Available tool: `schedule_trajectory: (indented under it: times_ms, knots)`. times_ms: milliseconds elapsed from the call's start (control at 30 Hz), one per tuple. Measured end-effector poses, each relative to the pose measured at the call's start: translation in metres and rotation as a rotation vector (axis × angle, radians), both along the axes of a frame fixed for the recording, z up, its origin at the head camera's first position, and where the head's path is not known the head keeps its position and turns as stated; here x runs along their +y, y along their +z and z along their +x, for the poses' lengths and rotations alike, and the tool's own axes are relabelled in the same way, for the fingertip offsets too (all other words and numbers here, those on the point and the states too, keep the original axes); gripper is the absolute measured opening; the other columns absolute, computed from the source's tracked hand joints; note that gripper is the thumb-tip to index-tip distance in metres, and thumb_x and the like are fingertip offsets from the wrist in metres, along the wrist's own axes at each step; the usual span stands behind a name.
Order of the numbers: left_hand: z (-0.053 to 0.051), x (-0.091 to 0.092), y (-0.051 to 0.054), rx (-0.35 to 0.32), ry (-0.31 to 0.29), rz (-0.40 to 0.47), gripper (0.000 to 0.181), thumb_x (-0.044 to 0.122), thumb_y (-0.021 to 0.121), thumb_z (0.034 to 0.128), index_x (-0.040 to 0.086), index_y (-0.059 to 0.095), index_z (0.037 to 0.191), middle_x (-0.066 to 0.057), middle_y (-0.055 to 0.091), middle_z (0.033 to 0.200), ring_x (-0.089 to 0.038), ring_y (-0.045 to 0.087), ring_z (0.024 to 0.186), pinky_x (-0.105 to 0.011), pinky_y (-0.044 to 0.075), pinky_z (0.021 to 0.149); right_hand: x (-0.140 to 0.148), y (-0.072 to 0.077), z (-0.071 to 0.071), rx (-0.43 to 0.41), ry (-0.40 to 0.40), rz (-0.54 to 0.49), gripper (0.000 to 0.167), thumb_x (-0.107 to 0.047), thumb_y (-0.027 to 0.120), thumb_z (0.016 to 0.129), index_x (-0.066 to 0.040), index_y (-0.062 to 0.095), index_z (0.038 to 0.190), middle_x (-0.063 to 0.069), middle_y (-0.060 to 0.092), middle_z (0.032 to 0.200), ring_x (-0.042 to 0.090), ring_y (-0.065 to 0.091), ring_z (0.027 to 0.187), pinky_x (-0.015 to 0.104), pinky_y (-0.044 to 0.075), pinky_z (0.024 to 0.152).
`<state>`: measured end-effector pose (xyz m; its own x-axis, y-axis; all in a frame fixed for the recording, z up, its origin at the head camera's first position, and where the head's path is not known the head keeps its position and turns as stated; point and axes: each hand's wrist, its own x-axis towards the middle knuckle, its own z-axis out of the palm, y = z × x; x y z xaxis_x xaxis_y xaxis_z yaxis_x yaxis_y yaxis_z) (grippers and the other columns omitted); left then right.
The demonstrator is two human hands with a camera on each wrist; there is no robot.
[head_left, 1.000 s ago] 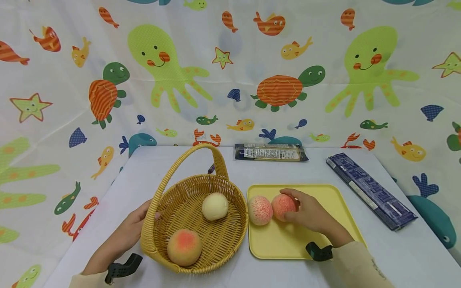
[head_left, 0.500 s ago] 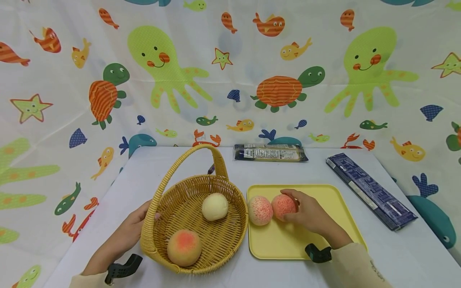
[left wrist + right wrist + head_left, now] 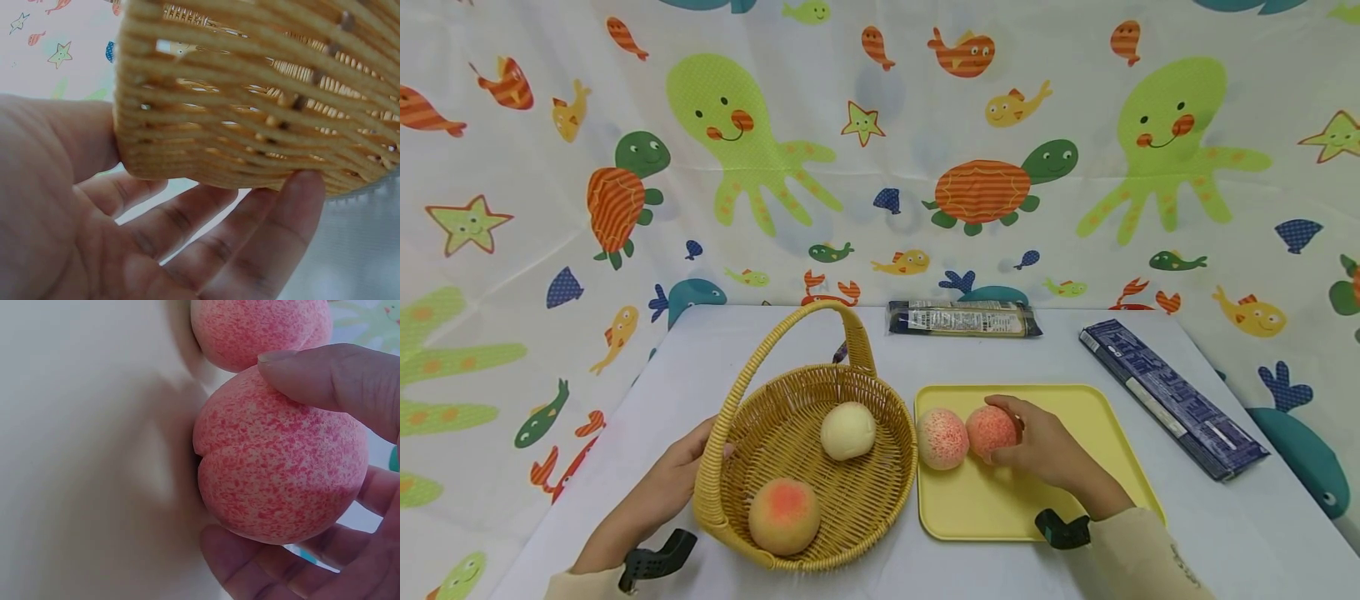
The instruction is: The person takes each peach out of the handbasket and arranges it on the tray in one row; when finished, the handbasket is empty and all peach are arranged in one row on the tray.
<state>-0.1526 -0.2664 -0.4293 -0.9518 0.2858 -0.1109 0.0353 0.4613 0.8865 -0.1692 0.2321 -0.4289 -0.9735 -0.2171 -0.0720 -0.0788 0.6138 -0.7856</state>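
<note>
L hand (image 3: 681, 462), part-curled, grips L side of basket (image 3: 846, 500); R hand (image 3: 1048, 446) half-curled rnd pink peach (image 3: 991, 429) on tray (image 3: 973, 508), basket's R.

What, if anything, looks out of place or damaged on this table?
Nothing looks spilled or damaged. Only the blue packet looks slightly askew: it lies slanted right of the yellow tray, while the dark packet behind lies nearly straight.

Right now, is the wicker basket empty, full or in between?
In between: inside the wicker basket, a red-topped peach and a cream-coloured fruit lie apart from each other.
</note>
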Motion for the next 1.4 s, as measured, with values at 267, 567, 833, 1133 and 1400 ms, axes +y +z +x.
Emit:
schedule_trajectory:
  times_ms: [267,567,833,1133,1400]
  knots:
    - [0.0005,0.0006,0.0001,0.006,0.002,-0.001,0.058,0.031,0.05,0.1115,0.009,0.033,0.162,-0.021,0.046,0.157,-0.04,0.042,0.139,-0.025,0.05,0.09,0.0002,-0.0012,0.0014,0.015,-0.004,-0.011,0.078,-0.003,0.087,0.078,0.0,0.053,0.148,0.022,0.062,0.136,0.027,0.063,0.103,0.039,0.056,0.085]
    - [0.0005,0.0004,0.0,0.002,0.004,-0.003,0.058,0.032,0.051,0.1114,0.009,0.034,0.162,-0.021,0.046,0.157,-0.038,0.042,0.139,-0.025,0.05,0.091,0.0008,-0.0034,0.001,0.017,0.003,-0.014,0.079,-0.003,0.086,0.078,0.0,0.051,0.149,0.023,0.06,0.139,0.028,0.064,0.105,0.04,0.056,0.086]
    - [0.0,0.0002,0.0001,0.0,0.005,-0.007,0.058,0.033,0.051,0.1113,0.009,0.034,0.162,-0.021,0.046,0.157,-0.038,0.042,0.139,-0.026,0.05,0.09,-0.0007,-0.003,0.0023,0.021,-0.007,-0.009,0.079,-0.003,0.087,0.077,0.0,0.052,0.148,0.024,0.06,0.139,0.027,0.063,0.103,0.039,0.056,0.084]
    - [0.0,0.0007,0.001,-0.012,0.005,-0.002,0.059,0.033,0.051,0.111,0.01,0.034,0.162,-0.021,0.046,0.157,-0.038,0.042,0.138,-0.026,0.05,0.09,-0.0005,-0.0044,0.0016,0.025,-0.006,-0.008,0.08,-0.003,0.087,0.077,0.0,0.051,0.149,0.024,0.059,0.141,0.028,0.064,0.105,0.04,0.056,0.086]
    - [0.0002,0.0006,0.0012,-0.014,-0.001,0.007,0.057,0.032,0.051,0.1111,0.011,0.035,0.161,-0.02,0.045,0.158,-0.038,0.042,0.138,-0.025,0.05,0.091,0.0001,-0.0042,0.0021,0.023,0.002,0.002,0.083,-0.004,0.088,0.077,0.0,0.049,0.15,0.025,0.058,0.141,0.027,0.064,0.105,0.04,0.057,0.086]
